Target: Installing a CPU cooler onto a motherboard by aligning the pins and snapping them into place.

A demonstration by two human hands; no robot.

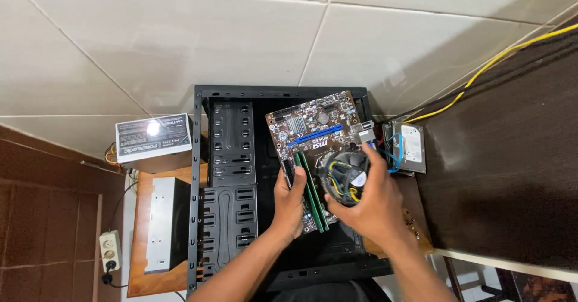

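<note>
Over open black PC case point(229, 157), we hold brown motherboard point(313, 130) w/ green RAM sticks point(313, 187): left hand point(290, 209) grip closed on its edge, right hand point(367, 203) wrapped round black fan cooler point(344, 175).

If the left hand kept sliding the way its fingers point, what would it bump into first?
The left hand points up along the motherboard edge it grips. Going straight on, it would probably first meet the drive bay rack of the computer case, though depth is unclear.

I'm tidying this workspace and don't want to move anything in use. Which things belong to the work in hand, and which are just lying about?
In hand:
- motherboard, held over the open case
- left hand at its edge
- right hand on the cooler fan
- green memory sticks

Lying about:
- power supply
- drive unit
- hard drive
- yellow cable
- wall socket
</note>
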